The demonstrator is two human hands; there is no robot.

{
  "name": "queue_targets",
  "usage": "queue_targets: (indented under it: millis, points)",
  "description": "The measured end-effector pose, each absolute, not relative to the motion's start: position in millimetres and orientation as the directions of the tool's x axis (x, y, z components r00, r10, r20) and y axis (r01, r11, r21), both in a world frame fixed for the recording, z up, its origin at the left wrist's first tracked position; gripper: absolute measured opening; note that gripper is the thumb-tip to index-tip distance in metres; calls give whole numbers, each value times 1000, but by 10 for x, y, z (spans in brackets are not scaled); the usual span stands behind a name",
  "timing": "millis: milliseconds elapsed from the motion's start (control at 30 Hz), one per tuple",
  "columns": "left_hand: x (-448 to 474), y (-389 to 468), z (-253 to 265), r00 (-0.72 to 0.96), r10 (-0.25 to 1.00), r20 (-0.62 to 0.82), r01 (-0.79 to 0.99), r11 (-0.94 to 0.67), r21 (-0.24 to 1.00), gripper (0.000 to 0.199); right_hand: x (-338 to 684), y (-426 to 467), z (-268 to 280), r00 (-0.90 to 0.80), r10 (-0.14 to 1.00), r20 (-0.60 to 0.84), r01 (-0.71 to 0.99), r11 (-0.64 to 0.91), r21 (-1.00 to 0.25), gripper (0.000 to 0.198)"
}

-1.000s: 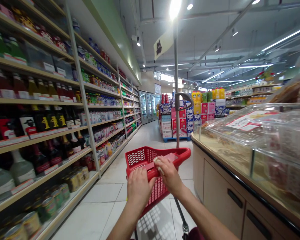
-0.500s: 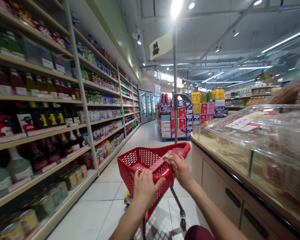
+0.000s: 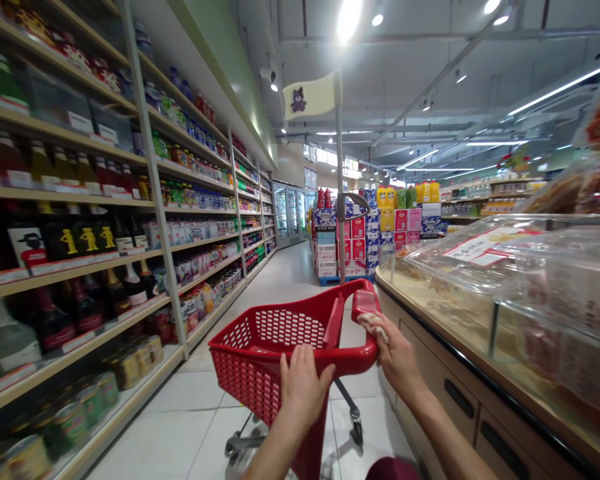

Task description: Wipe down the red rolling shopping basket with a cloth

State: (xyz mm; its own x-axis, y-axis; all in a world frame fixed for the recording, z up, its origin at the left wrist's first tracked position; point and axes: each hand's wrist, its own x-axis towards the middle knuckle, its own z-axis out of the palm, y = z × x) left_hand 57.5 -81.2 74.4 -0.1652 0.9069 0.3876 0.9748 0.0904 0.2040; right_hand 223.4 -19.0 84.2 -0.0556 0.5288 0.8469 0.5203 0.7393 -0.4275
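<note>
A small red plastic shopping cart [image 3: 253,360] stands in front of me, turned at an angle, its perforated basket to the left and its looped handle to the right. My left hand [image 3: 303,380] grips the near rim, fingers over the edge and thumb along the outside. Pressed against the right side of the handle is a crumpled white wipe [image 3: 375,327], which my right hand [image 3: 400,357] holds in closed fingers. The basket's inside holds nothing that I can see. A grey pole with a cream bear flag [image 3: 310,97] rises beyond the handle.
Tall shelves [image 3: 95,257] of bottles and cans line the left. On the right, close to the cart, runs a glass-covered food counter [image 3: 460,327] with wooden drawers. Stacked drink cartons [image 3: 353,247] stand ahead on a blue pallet, with glass-door coolers [image 3: 290,210] farther back.
The cart has swung round, its basket going left and its handle turning toward the right. My right hand has moved right and slightly down with the wipe. My left hand stays on the rim.
</note>
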Motion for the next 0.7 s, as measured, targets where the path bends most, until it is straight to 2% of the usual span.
queue_targets:
  millis: [67,133,200,267,367,533,600,700]
  points:
    - [673,-804,757,-120,903,412,978,37,203,51,2209,-201,807,-117,483,868,577,745,-336,27]
    - [645,-787,708,-79,911,404,977,-11,215,51,2221,-217,773,-223,406,886,626,757,-189,26]
    - [516,-759,592,-109,930,352,972,25,233,51,2298,-186,752,-255,379,890,687,718,-109,26]
    - [371,-729,439,-153,938,311,972,87,217,51,2398,-111,730,-169,404,899,759,636,-143,26]
    - [289,-701,251,-138,928,345,983,88,159,50,2426,-29,641,-61,392,918,811,555,-183,27]
    - [391,-717,182,-95,933,347,991,56,120,53,2364,-3,506,-389,303,870,739,667,98,27]
    - [398,-730,184,-54,944,326,995,25,93,55,2498,76,539,-335,322,886,783,618,72,26]
    - [413,-737,178,-35,949,313,998,17,59,60,2677,186,571,-97,341,935,872,482,-86,26]
